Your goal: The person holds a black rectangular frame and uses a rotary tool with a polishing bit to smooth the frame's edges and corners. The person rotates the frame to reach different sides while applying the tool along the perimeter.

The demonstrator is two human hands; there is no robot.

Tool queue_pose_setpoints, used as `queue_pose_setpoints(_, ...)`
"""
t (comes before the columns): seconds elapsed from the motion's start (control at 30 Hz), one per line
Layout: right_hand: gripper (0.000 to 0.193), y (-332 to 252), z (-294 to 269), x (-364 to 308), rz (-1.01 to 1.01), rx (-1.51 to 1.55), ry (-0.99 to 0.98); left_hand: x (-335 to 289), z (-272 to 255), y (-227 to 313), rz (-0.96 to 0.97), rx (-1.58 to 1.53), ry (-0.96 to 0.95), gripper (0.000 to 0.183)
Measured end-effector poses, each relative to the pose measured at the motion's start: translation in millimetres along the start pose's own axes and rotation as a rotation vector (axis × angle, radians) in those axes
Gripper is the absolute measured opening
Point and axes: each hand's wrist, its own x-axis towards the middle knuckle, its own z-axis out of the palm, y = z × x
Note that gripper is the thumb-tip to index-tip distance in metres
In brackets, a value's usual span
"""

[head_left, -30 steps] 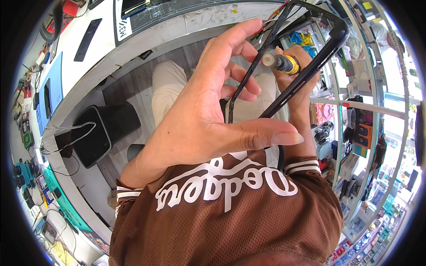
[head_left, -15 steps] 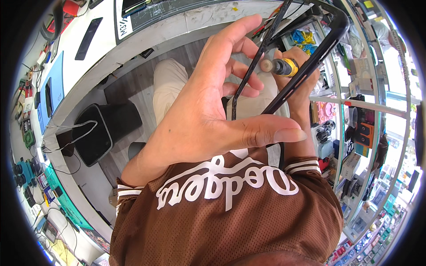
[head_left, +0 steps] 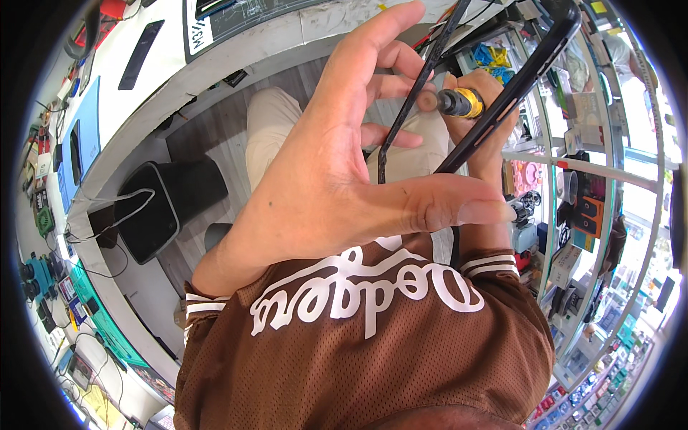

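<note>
White bench [head_left: 168, 51]: placed along the upper left. Shelving [head_left: 609, 173]: stocked, at the right. Brown jersey [head_left: 373, 358]: seen along the bottom. Black bin [head_left: 202, 183]: positioned beneath the bench. Left hand [head_left: 326, 168]: spread in a wide C, the black frame [head_left: 519, 87] being held between bent fingers and outstretched thumb; the thumb has been carried a little further right than in the earlier views. Frame: open-centred, slender, raised over the lap; its right side has been moved up and right, and its far end is now cut off by the upper edge. Right hand [head_left: 489, 87]: partly hidden behind the frame, fingers closed around a yellow-and-black rotary tool [head_left: 459, 103]. Round tip [head_left: 427, 100]: set close by the frame's left side; contact cannot be told.
</note>
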Motion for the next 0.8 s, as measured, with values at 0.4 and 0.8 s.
queue_pose_setpoints(0.4,0.023,3.2,1.1,-0.5,0.042,-0.010,0.004,5.4,7.7,1.9,0.057,0.022,-0.003,0.127)
queue_pose_setpoints(0.8,0.022,0.5,-0.7,-0.7,0.089,-0.030,0.008,5.0,9.0,2.4,0.064,0.028,-0.005,0.126)
